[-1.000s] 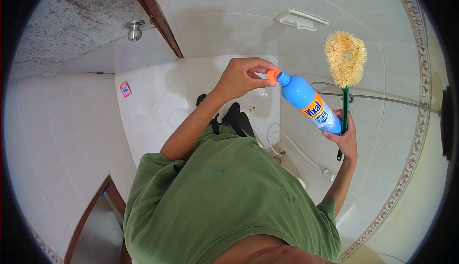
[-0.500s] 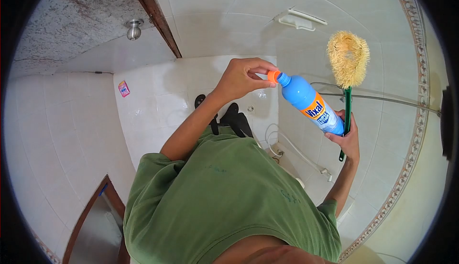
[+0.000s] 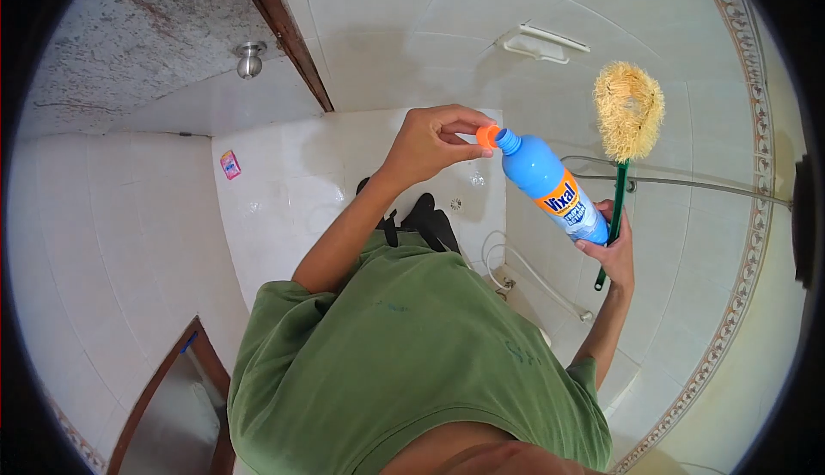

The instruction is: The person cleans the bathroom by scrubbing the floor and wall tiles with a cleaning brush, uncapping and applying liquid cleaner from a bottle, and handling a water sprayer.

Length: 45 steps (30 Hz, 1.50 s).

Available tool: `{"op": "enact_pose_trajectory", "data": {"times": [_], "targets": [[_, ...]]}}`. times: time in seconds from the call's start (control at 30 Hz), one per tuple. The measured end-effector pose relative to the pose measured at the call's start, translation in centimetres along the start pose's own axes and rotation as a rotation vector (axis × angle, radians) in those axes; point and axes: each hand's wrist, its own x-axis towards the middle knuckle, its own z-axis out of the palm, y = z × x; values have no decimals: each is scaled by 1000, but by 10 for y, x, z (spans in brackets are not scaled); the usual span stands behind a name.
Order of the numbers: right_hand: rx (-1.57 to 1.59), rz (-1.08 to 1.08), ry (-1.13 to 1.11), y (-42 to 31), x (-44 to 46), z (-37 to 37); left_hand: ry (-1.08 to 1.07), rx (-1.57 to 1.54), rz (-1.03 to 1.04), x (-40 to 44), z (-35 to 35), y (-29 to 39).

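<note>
My left hand [image 3: 438,144] pinches an orange screw cap [image 3: 487,136] between thumb and fingertips, just off the open neck of a blue Vixal cleaner bottle [image 3: 531,165]. The bottle tilts, its neck pointing up and left in the view. Near its base, my right hand [image 3: 615,256] grips the bottle together with the green handle of a scrub brush [image 3: 629,112]. The brush's yellowish bristle head, shaped like a loop, points away from me. My right fingers are partly hidden behind the bottle and handle.
A pink packet [image 3: 230,165] lies on the white tiled floor [image 3: 284,208]. A drain [image 3: 455,204] is near my feet. Shower hose [image 3: 537,277] hangs to the right, beside the tiled wall. A white wall holder [image 3: 541,43] and a door knob [image 3: 249,64] are farther up.
The bottle and brush have shifted slightly left with my right hand. The cap sits a little left and is turned so more of its inside shows. The whole view has shifted slightly.
</note>
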Motion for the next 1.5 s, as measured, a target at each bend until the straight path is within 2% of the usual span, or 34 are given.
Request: {"op": "enact_pose_trajectory", "data": {"times": [0.13,0.27,0.4,0.57,0.83,1.03,1.13,1.23,1.5], "targets": [[143,-33,15,34,3,25,66,-5,28,-2,-2,14],[480,-86,105,68,18,79,187,30,64,-1,-14,25],[707,-12,212,77,29,106,378,73,197,7,-34,42],[797,-60,239,83,35,97,612,216,352,31,-67,85],[793,-35,237,97,32,72,826,504,731,76,-79,172],[735,-25,229,112,36,61,980,662,810,97,-64,219],[732,-18,215,116,37,54,1026,605,872,108,-58,236],[726,-29,195,122,40,44,1005,503,942,117,-44,252],[732,-54,138,130,43,25,1032,580,960,134,-41,272]]}}
